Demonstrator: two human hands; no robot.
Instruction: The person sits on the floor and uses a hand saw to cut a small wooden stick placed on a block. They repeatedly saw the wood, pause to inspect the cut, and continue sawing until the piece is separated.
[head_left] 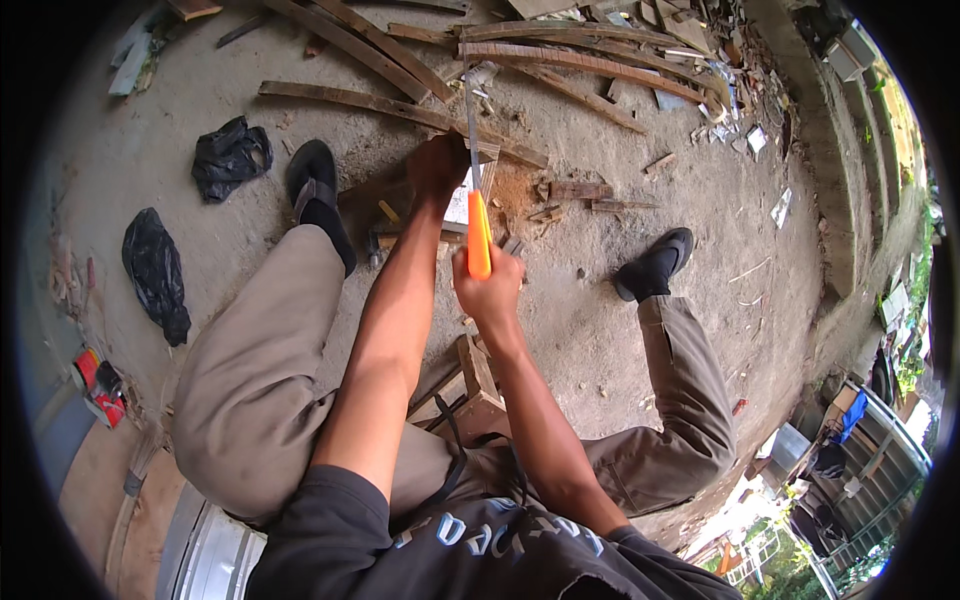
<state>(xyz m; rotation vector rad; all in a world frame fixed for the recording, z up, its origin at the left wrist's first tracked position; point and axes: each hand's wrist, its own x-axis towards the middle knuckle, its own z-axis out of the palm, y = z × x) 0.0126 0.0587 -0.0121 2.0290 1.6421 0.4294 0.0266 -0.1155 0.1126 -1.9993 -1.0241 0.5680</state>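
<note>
My right hand (488, 287) is wrapped round the orange handle (480, 235) of a handsaw. The saw's narrow-looking blade (472, 125) points away from me, seen nearly edge-on. Just left of the blade, my left hand (438, 165) is closed on a piece of wood (486, 150) whose pale end shows beside the saw. The fingertips are partly hidden by the hand itself. Sawdust (517, 190) lies on the ground right of the blade. Whether the teeth touch the wood is hard to see.
Long timber strips (585, 58) lie across the far ground. Short wood offcuts (580, 190) are to the right. Black plastic bags (230, 158) lie at left, a red package (100, 385) farther back. A wooden stool-like piece (480, 412) stands between my legs. Concrete steps (850, 160) rise at right.
</note>
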